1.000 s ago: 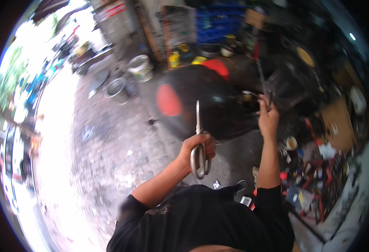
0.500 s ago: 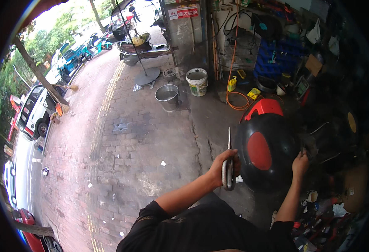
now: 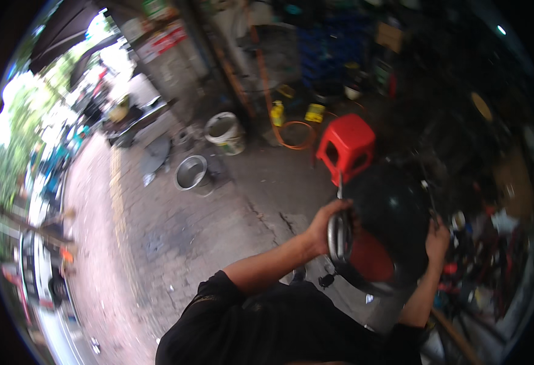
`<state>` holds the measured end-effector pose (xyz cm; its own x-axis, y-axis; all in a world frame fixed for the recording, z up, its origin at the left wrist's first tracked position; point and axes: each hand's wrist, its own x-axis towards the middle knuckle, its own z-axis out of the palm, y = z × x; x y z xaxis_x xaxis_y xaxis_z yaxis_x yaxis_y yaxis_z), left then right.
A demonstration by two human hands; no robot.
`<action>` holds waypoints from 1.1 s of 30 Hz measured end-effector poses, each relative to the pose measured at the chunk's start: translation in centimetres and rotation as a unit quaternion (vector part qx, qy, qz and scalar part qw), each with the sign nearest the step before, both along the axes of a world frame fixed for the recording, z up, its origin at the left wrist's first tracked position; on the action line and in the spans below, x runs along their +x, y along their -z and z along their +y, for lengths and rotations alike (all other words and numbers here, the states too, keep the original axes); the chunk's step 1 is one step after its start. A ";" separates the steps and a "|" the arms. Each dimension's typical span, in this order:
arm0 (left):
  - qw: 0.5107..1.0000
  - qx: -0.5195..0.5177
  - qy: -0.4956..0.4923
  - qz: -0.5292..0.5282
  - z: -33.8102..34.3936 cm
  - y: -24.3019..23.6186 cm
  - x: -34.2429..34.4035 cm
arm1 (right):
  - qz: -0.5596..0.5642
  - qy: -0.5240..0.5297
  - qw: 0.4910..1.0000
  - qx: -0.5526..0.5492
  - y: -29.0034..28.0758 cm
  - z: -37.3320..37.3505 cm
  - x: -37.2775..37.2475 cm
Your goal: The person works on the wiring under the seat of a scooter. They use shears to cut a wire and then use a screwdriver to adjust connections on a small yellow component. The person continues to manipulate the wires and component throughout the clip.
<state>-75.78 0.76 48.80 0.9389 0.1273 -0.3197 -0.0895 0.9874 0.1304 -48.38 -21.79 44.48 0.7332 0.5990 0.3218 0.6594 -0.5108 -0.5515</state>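
Note:
Between my hands is a large rounded black box (image 3: 395,204) that looks like a scooter tail box, with a dark red panel (image 3: 371,260) on its lower side. My left hand (image 3: 328,225) is closed round a silver metal bar (image 3: 340,238) along the box's left side; whether bar and box are joined, I cannot tell. A small dark dangling piece, perhaps keys (image 3: 326,280), hangs below that hand. On the right side, my right hand (image 3: 438,244) has its fingers closed at the box's edge, the fingertips partly hidden.
A red plastic stool (image 3: 347,143) stands just beyond the box. Farther left are a metal bucket (image 3: 192,174) and a white bucket (image 3: 225,132). An orange hose (image 3: 297,146) coils near yellow bottles. Cluttered parts (image 3: 492,274) lie at the right.
The view has swung right, blurring the scene. The box has turned, bringing its red panel lower and toward me, and the red stool now shows fully. Both hands keep their hold.

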 end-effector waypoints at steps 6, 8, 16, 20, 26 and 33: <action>0.987 0.039 0.143 -0.070 3.1 0.6 7.8 | 0.018 0.014 1.000 0.009 -1.4 2.3 -1.9; 0.977 0.043 0.188 -0.086 4.3 0.5 9.8 | 0.025 0.031 0.999 0.002 -2.0 2.4 -2.0; 0.931 0.038 0.332 -0.143 14.6 2.8 13.0 | 0.002 0.101 0.994 -0.036 -1.2 3.9 -1.5; 0.934 0.076 0.343 -0.061 23.0 2.3 16.6 | 0.058 0.239 0.965 -0.091 -3.1 7.5 -1.8; 0.906 0.087 0.409 -0.062 26.2 2.6 25.2 | -0.035 0.338 0.934 -0.114 -2.7 7.0 -2.1; 0.824 0.039 0.560 -0.072 22.2 5.2 34.4 | 0.001 0.424 0.897 -0.125 -3.2 8.4 -2.1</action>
<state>-41.37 22.94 43.57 0.5087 -0.8305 -0.2269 0.8529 0.4501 0.2646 -50.48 -13.41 47.67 0.9598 -0.1209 0.2533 -0.0256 -0.9364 -0.3500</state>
